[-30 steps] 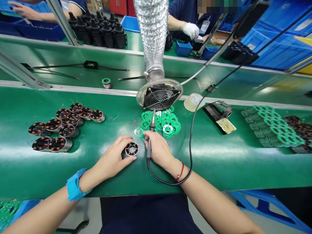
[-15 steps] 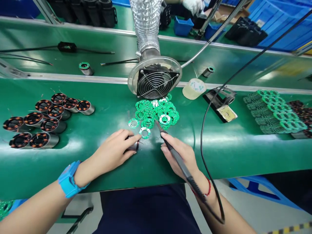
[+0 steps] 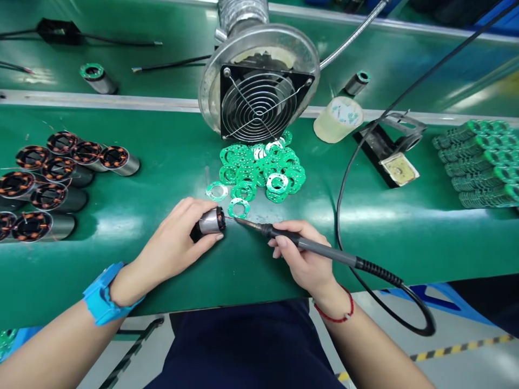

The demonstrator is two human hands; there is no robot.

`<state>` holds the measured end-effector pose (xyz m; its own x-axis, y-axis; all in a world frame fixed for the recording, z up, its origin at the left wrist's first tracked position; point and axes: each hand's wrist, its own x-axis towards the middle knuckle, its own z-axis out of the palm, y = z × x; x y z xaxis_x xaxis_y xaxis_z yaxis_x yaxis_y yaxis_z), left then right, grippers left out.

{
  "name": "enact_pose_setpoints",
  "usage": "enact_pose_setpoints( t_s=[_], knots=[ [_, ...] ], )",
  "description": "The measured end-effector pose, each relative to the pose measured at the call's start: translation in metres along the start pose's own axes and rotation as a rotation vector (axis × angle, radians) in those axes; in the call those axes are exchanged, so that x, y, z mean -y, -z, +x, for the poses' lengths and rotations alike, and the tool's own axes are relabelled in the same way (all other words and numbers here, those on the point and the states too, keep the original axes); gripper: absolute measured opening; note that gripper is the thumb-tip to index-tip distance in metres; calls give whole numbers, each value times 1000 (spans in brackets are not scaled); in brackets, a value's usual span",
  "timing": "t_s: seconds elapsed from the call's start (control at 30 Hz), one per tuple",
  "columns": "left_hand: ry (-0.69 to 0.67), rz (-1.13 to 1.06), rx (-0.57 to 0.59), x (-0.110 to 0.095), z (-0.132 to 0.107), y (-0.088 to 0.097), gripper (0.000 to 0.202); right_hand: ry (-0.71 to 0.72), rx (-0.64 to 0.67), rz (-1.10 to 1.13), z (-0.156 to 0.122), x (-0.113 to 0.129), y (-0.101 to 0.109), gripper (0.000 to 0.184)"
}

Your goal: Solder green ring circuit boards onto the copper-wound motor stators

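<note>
My left hand (image 3: 178,240) grips a small metal stator (image 3: 211,221) with copper windings, laid on its side on the green table. My right hand (image 3: 305,259) holds a soldering iron (image 3: 308,246) like a pen, its tip pointing left at the stator's open end. A green ring-shaped circuit board (image 3: 239,208) lies just above the tip. A heap of the same green ring boards (image 3: 263,170) sits behind it, under the fan.
A fume-extraction fan (image 3: 259,97) on a foil duct stands at the back centre. Several wound stators (image 3: 52,178) lie at the left. Stacked stators with green boards (image 3: 478,162) are at the right, beside an iron stand with sponge (image 3: 399,167) and a tape roll (image 3: 338,119).
My left hand tipped the stator from upright onto its side. My right hand swung the soldering iron from upright to level, tip now at the stator. The view dropped closer to the table.
</note>
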<state>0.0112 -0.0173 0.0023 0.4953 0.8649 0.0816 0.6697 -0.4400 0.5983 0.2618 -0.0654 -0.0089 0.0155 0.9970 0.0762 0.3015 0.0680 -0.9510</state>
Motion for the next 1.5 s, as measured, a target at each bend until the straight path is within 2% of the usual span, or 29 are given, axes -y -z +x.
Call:
enact_pose_setpoints(
  t_s=[0.37,0.77,1.0,1.1,1.23,1.37,1.5],
  knots=[
    [10,-9,-14,-1,2,0,30,-4,-53,6,-4,-5,1,16],
    [-65,84,-28,-2,4,-3,27,14,-49,12,-4,-5,0,15],
    [-83,114,-39,-3,5,-5,28,209,-105,-116,-1,-1,0,16],
    [-87,131,-41,-3,4,-6,30,303,-65,-206,0,1,0,21],
    [-83,127,-47,-3,4,-7,30,305,108,-227,-1,5,2,38],
    [20,47,-48,-6,4,-7,29,225,155,-277,-1,14,-1,34],
    [265,-227,-28,-12,1,-5,34,139,138,-299,3,19,-16,33]
  ],
)
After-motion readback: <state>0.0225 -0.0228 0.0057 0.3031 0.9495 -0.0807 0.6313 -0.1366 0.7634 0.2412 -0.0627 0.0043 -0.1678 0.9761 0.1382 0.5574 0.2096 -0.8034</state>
